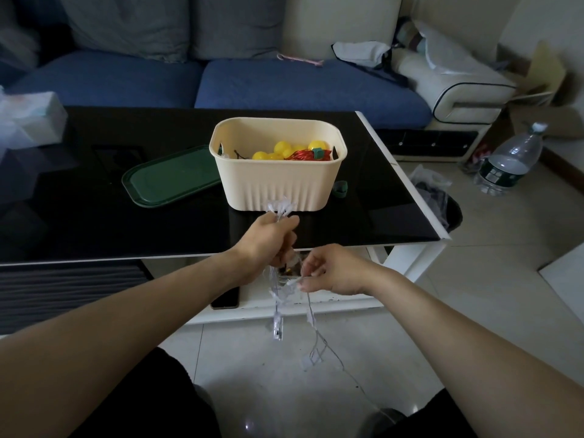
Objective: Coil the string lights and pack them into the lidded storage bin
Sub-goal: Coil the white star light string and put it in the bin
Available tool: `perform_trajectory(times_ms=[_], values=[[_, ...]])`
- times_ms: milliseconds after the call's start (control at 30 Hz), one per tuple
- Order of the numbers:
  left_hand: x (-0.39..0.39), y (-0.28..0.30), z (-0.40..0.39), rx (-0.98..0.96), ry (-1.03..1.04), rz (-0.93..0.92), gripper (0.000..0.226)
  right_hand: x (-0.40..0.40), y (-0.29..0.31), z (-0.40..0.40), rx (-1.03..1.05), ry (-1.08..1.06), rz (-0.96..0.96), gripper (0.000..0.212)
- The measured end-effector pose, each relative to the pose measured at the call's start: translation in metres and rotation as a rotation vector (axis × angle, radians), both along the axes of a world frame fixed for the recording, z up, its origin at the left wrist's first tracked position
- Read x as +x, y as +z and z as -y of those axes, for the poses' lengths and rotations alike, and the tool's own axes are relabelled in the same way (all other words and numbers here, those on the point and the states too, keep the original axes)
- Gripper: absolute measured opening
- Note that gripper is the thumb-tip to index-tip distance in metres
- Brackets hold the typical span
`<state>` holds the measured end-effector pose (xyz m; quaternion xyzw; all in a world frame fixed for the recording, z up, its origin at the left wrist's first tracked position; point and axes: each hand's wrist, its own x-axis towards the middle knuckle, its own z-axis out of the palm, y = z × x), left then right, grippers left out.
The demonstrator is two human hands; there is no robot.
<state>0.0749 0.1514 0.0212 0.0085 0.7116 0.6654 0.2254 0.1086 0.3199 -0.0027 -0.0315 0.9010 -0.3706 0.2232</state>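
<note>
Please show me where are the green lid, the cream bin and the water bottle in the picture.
green lid (170,177): head view, middle of its flat top.
cream bin (278,188): head view, ribbed front wall.
water bottle (510,159): head view, clear body above the label.

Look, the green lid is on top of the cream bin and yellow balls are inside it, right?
Not quite. The green lid is off, lying flat on the black table to the left of the cream bin. The bin is open, and the yellow balls are inside it, as you said. The head view shows this.
</note>
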Motion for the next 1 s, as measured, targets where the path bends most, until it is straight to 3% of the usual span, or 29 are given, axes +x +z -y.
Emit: perform_trajectory(times_ms=[100, 200, 367, 533, 667, 1000], values=[[-0.002, 0.002, 0.003, 0.087, 0.039, -0.029, 0.022, 0.000, -0.007, -0.003, 0.021, 0.053, 0.093, 0.036], [-0.004, 0.004, 0.007, 0.112, 0.080, -0.052, 0.019, 0.000, -0.006, -0.009, 0.017, 0.067, 0.104, 0.018], [-0.006, 0.004, 0.012, 0.077, 0.131, -0.070, 0.023, -0.004, 0.004, -0.019, -0.368, -0.134, 0.121, 0.014], [-0.010, -0.001, 0.013, 0.064, 0.146, -0.003, 0.019, -0.006, 0.014, -0.026, -0.577, -0.372, -0.028, 0.026], [-0.009, -0.003, 0.008, 0.047, 0.084, 0.034, 0.024, -0.004, 0.021, -0.019, -0.717, -0.484, -0.088, 0.021], [0.000, -0.003, -0.004, 0.086, -0.076, 0.053, 0.043, 0.001, 0.017, 0.011, -0.659, -0.408, -0.184, 0.008]])
